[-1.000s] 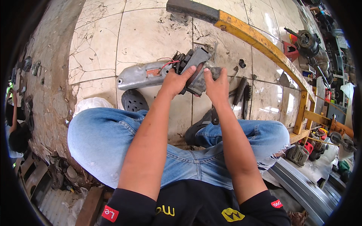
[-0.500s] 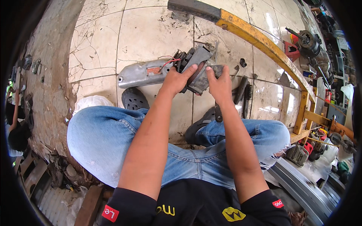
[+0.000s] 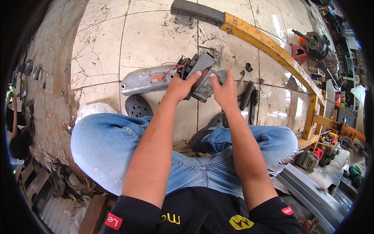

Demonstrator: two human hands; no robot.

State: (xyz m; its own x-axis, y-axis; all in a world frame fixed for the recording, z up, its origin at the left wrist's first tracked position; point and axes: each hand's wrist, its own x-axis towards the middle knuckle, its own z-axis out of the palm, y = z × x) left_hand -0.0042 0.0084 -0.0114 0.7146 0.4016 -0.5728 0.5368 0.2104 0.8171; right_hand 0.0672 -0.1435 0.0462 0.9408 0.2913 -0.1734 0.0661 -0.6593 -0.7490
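My left hand (image 3: 180, 86) is closed round a dark, greasy metal unit (image 3: 204, 63) with black ribbed parts and a brownish band, the thumb pressed on its top. My right hand (image 3: 226, 91) pinches a flat grey piece (image 3: 221, 75) against the unit's right side; its exact kind is not clear. Beneath and left of the unit, a long grey metal casing (image 3: 136, 82) with an orange label lies on the tiles. A red wire (image 3: 174, 69) runs between casing and unit. My fingers hide the undersides of both held things.
A brush (image 3: 254, 102) and a dark bar lie right of my right hand, with a small black fitting (image 3: 248, 67) beyond. A yellow steel frame (image 3: 272, 46) arches over the right side. Engine parts (image 3: 317, 45) stand far right. Another person (image 3: 18, 144) is at the left edge.
The view has shifted slightly. My hands keep their hold on the unit and the grey piece, which seems to have slid a little against the unit.
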